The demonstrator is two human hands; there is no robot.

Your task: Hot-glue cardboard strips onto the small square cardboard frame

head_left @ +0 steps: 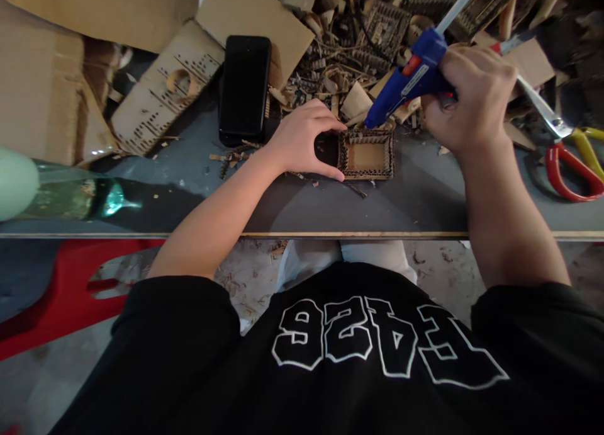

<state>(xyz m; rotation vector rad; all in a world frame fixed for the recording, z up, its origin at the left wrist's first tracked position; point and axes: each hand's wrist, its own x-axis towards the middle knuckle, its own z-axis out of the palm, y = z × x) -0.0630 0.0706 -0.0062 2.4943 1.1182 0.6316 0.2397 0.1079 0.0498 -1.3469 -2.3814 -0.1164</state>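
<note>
A small rectangular cardboard frame with corrugated edges lies on the dark grey table. My left hand grips its left side, thumb on the near edge and fingers over the far edge. My right hand holds a blue hot glue gun with a white glue stick in its back. The nozzle points down-left and touches the frame's far edge.
A black phone lies left of my left hand. Cardboard sheets and a pile of scraps fill the back. Red-and-yellow scissors lie at the right. A green glass bottle rests on its side at the left.
</note>
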